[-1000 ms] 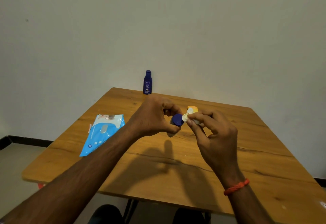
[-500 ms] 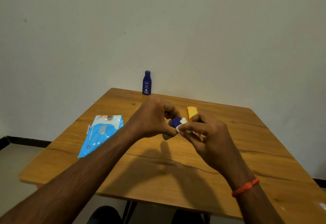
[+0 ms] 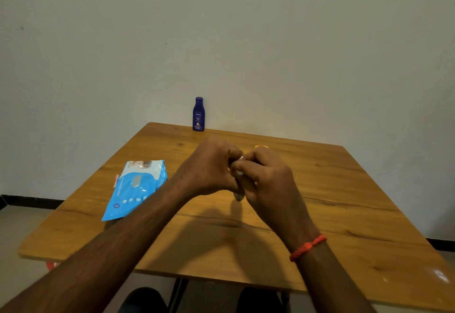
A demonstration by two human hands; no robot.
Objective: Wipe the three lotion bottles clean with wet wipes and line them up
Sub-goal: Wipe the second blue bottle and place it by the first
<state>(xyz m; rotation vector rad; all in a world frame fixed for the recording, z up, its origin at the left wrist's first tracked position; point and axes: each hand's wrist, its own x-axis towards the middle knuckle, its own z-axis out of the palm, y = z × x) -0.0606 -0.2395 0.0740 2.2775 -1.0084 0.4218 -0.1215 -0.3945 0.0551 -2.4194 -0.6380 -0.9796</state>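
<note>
Both hands are up over the table [image 3: 344, 214], right of the wipes pack [image 3: 134, 187], and touching each other knuckle to knuckle. My left hand [image 3: 209, 167] has its fingers curled tight round the small bottle [image 3: 238, 196]. The bottle is mostly hidden, with only its pale grey lower end poking out below my fingers. My right hand [image 3: 268, 179] has its fingers curled in too, pinching a wet wipe [image 3: 240, 165] against the top of that bottle. Only a small white bit of the wipe shows between the two hands. I can't tell how much of the bottle the wipe covers.

The small bottle is held in the air, off the tabletop, right of the wipes pack and level with its far end.

The dark blue bottle [image 3: 198, 114] stands upright at the far edge of the table by the wall, beyond the wipes pack and to its right, well apart from my hands. The orange bottle [image 3: 261, 146] is just a sliver peeking out behind my right hand, farther right of the pack. I can't tell how it lies.

The wipes pack lies flat and skewed, near my left forearm. There is a red thread band [image 3: 307, 247] on my right wrist.
</note>
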